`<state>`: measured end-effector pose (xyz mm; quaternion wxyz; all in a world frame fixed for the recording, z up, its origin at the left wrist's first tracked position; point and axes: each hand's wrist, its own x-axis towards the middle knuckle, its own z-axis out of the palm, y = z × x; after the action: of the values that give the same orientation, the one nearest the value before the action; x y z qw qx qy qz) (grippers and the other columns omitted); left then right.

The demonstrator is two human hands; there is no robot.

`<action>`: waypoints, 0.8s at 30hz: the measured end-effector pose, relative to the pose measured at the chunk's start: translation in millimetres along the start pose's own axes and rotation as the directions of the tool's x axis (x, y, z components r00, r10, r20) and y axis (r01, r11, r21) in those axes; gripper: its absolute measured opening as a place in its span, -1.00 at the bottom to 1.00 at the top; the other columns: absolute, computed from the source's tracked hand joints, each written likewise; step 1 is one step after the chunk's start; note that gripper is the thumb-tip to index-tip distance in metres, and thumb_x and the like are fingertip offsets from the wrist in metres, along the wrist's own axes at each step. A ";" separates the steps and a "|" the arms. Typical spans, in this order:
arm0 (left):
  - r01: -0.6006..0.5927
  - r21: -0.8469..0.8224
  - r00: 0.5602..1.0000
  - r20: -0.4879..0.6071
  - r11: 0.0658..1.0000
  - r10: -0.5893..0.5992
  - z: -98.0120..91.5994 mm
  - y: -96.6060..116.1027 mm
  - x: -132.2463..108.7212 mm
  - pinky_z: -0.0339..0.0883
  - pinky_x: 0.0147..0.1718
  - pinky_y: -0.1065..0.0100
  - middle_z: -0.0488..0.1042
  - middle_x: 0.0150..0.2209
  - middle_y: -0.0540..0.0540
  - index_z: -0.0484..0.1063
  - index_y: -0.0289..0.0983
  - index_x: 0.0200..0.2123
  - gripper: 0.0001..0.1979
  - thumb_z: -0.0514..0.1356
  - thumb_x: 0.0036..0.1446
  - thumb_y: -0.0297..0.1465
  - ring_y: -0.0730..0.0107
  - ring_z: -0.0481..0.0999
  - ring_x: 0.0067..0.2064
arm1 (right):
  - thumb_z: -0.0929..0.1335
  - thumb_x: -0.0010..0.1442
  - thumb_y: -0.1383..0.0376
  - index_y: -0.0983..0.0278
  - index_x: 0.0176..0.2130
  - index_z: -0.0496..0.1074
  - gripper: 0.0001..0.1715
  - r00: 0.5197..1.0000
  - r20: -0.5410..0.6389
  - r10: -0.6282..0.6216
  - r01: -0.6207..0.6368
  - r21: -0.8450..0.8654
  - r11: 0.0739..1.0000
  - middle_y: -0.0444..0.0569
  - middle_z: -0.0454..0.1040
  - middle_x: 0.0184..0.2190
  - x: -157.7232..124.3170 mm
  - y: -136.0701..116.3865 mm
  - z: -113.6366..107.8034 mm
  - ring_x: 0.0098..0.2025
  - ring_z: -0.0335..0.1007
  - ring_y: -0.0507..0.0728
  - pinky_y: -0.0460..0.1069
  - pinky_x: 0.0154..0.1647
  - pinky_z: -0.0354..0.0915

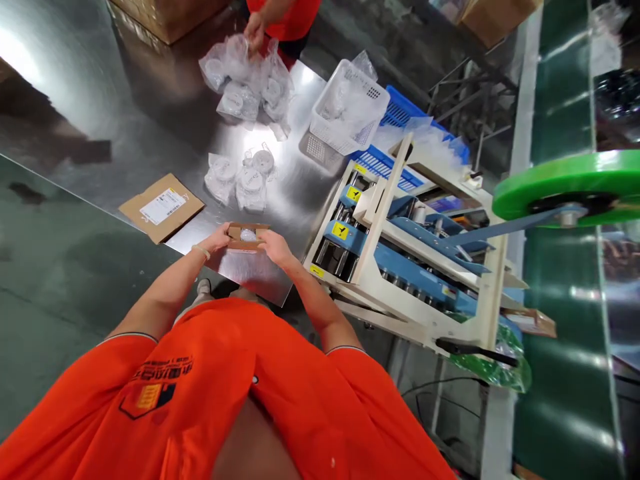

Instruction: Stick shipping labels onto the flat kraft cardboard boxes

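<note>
Cardboard box (243, 246), open-topped, held over near edge of bench (175, 133); left end clamped by left hand (218, 239), right end by right hand (276, 247). Clear-wrapped item (247, 235) nested inside. Labelled flat carton (163, 208) laid to the left. Bagged discs (250, 183) placed beyond. Farther, bagged pieces (238, 100) heaped, touched by co-worker's hand (255, 31).

A hand could pass along the surface (293, 200) between the wrapped discs (251, 180) and the machine (420, 277); the basket (340, 138) stands beyond, the flat carton (163, 208) obstructs leftward.
</note>
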<state>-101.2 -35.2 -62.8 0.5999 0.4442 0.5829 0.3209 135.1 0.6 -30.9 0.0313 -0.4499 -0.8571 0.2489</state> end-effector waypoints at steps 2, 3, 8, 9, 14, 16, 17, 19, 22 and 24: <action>0.003 0.007 1.000 0.029 1.000 -0.003 -7.7 2.5 2.2 0.61 -0.06 0.02 0.68 -0.21 -0.18 0.59 -0.32 -0.03 -0.49 0.49 0.00 -0.17 0.09 0.64 -0.13 | 0.57 0.28 0.38 0.34 0.35 0.47 -0.30 0.994 -0.066 0.088 -0.093 -0.075 0.993 0.24 0.52 0.25 8.0 -2.0 -5.5 0.26 0.49 0.34 0.16 0.26 0.46; -0.006 0.016 0.999 0.044 1.000 0.006 -13.7 3.8 1.2 0.60 -0.04 0.02 0.70 -0.14 -0.22 0.59 -0.34 0.04 -0.47 0.46 0.06 -0.17 0.08 0.64 -0.10 | 0.59 0.25 0.37 0.31 0.41 0.42 -0.18 0.994 -0.066 0.083 -0.089 -0.106 0.990 0.26 0.46 0.34 9.8 -1.9 -7.4 0.37 0.41 0.39 0.20 0.33 0.42; -0.201 0.414 0.975 0.002 0.888 0.220 -22.4 11.1 -11.4 0.39 0.30 -0.15 0.57 0.28 -0.39 0.45 -0.32 0.38 -0.31 0.26 0.32 -0.05 -0.21 0.48 0.36 | 0.45 0.42 0.36 0.22 0.37 0.51 -0.43 0.994 0.067 -0.091 0.095 -0.062 0.994 0.15 0.46 0.43 -4.8 5.6 1.2 0.56 0.23 0.40 0.25 0.45 0.34; -0.227 0.551 0.964 0.009 0.803 0.267 -15.7 11.7 -13.9 0.28 0.37 -0.24 0.52 0.33 -0.44 0.42 -0.35 0.40 -0.23 0.28 0.29 0.00 -0.33 0.37 0.45 | 0.41 0.46 0.35 0.22 0.38 0.49 -0.44 0.995 0.063 -0.083 0.087 -0.058 0.995 0.16 0.42 0.46 -9.3 6.9 5.6 0.57 0.21 0.41 0.27 0.45 0.33; -0.225 0.877 0.951 0.103 0.425 0.292 20.0 5.1 -24.3 0.02 0.42 -0.45 0.35 0.36 -0.73 0.27 -0.57 0.44 0.05 0.37 0.18 0.11 -0.70 0.18 0.48 | 0.36 0.52 0.26 0.11 0.47 0.40 -0.39 0.999 0.029 -0.020 0.021 -0.043 0.999 0.11 0.26 0.57 -20.2 17.6 23.8 0.62 0.08 0.43 0.34 0.47 0.28; -0.228 0.894 0.955 0.128 0.386 0.267 22.0 2.6 -20.3 0.20 0.32 -0.40 0.40 0.29 -0.70 0.25 -0.56 0.44 0.02 0.30 0.24 0.14 -0.65 0.31 0.38 | 0.41 0.48 0.16 0.12 0.53 0.31 -0.27 1.000 -0.005 0.028 -0.028 0.019 0.999 0.16 0.22 0.58 -24.8 29.6 30.1 0.62 0.08 0.43 0.33 0.48 0.27; -0.237 0.895 0.955 0.142 0.377 0.262 21.7 3.1 -14.2 0.27 0.27 -0.37 0.43 0.26 -0.67 0.25 -0.54 0.44 0.01 0.26 0.26 0.17 -0.62 0.36 0.33 | 0.43 0.46 0.11 0.17 0.56 0.25 -0.18 0.995 -0.048 0.092 -0.090 0.052 0.995 0.22 0.20 0.58 -28.6 37.1 33.9 0.61 0.08 0.43 0.33 0.48 0.26; -0.262 0.894 0.946 0.164 0.362 0.280 24.3 9.7 8.6 0.32 0.22 -0.34 0.45 0.23 -0.61 0.26 -0.48 0.43 -0.01 0.20 0.28 0.23 -0.56 0.40 0.27 | 0.46 0.42 0.03 0.33 0.59 0.16 -0.02 0.942 -0.147 0.301 -0.288 0.106 0.952 0.39 0.18 0.57 -39.0 52.8 43.8 0.58 0.13 0.47 0.34 0.48 0.25; -0.302 0.889 0.923 0.182 0.345 0.339 47.2 35.3 67.8 0.32 0.23 -0.28 0.46 0.22 -0.55 0.29 -0.44 0.40 -0.04 0.21 0.28 0.24 -0.48 0.40 0.25 | 0.47 0.41 0.03 0.47 0.52 0.25 -0.05 0.846 -0.175 0.504 -0.491 0.113 0.864 0.53 0.25 0.50 -53.8 71.0 61.2 0.52 0.20 0.50 0.35 0.44 0.27; -0.329 0.883 0.910 0.202 0.334 0.362 75.1 60.6 117.7 0.31 0.24 -0.24 0.45 0.22 -0.57 0.28 -0.50 0.37 -0.04 0.26 0.29 0.21 -0.44 0.40 0.26 | 0.44 0.45 0.04 0.46 0.46 0.35 -0.18 0.854 -0.132 0.504 -0.497 0.085 0.864 0.51 0.28 0.48 -59.0 77.7 70.9 0.52 0.21 0.49 0.34 0.44 0.27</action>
<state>-5.7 83.3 -62.1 0.1745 0.8033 0.5634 0.0825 209.2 -37.5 -118.1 0.0405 -0.6737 -0.6997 0.2342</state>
